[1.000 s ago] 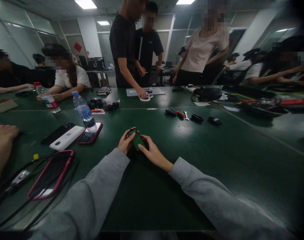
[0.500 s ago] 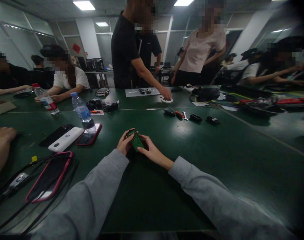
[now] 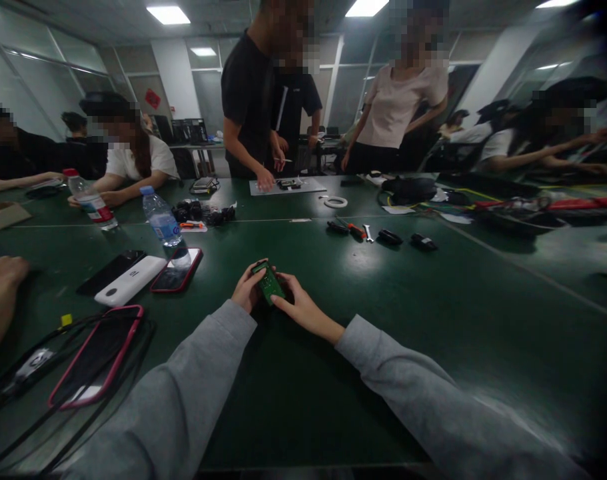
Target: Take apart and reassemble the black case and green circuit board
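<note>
Between both hands, tilted above the green table (image 3: 308, 387), is a small green circuit board (image 3: 270, 285). My left hand (image 3: 246, 288) grips its left side, with the thumb lying over the upper face. On the right, my right hand (image 3: 303, 307) pinches the lower right edge, its thumb near the bottom corner. The fingers behind the board are mostly hidden, as is the board's underside. A phone in a red case (image 3: 177, 270) lies left of my left hand, beside a white power bank (image 3: 130, 280).
Another phone (image 3: 98, 353) lies under black cables at the left, near another person's hand (image 3: 3, 280). Water bottles (image 3: 163, 220) stand behind. Ahead lie a wrench (image 3: 368, 233), orange-handled pliers (image 3: 356, 231), black items (image 3: 390, 237) and a white ring (image 3: 334, 201). People stand across the table.
Across the table, a standing person's hand has moved left from the white ring to the grey mat. My hands and the circuit board stay nearly in place.
</note>
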Demonstrator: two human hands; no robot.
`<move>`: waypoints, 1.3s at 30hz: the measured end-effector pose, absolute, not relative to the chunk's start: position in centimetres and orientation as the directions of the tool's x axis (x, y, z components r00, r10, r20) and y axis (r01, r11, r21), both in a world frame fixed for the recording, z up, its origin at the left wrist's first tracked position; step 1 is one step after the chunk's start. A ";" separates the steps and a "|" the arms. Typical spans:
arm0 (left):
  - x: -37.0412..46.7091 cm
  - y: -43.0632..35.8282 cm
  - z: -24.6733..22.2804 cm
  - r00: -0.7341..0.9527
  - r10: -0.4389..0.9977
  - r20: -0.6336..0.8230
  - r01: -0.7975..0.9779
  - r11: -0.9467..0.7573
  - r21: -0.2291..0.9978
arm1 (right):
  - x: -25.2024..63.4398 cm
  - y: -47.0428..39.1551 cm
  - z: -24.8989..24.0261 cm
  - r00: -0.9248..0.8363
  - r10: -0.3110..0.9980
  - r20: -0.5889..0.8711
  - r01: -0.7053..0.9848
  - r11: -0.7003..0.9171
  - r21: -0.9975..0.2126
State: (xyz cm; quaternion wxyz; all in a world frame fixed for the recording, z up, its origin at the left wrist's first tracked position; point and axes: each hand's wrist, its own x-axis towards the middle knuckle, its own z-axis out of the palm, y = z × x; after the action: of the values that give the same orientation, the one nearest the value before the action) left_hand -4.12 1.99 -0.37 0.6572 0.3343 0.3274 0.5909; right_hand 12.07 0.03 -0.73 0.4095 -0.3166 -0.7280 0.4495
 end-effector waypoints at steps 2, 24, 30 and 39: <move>-4.1 2.0 -0.4 0.088 0.995 -0.035 -0.558 0.079 0.826 | 12.0 0.0 -0.8 -0.464 0.829 0.312 0.099 0.398 -0.912; -3.6 1.8 0.0 0.064 0.974 -0.215 -0.611 0.209 0.764 | 12.3 1.1 -1.1 0.057 0.919 0.389 0.228 0.367 -0.902; -1.6 1.1 -0.7 -0.011 0.984 -0.177 -0.640 0.129 0.757 | 12.4 0.7 -0.8 -0.037 0.818 0.574 0.492 0.515 -0.702; -2.5 1.8 -0.2 -0.035 0.945 -0.325 -0.710 0.205 0.673 | 11.7 -0.6 0.3 -0.468 0.670 0.576 0.473 0.740 -0.478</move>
State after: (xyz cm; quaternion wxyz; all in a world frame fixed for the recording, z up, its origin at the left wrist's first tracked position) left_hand -2.55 1.80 -0.24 0.6771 0.1547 0.3794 0.6113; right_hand 11.74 -0.56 0.29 0.3900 -0.3372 -0.8474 0.1267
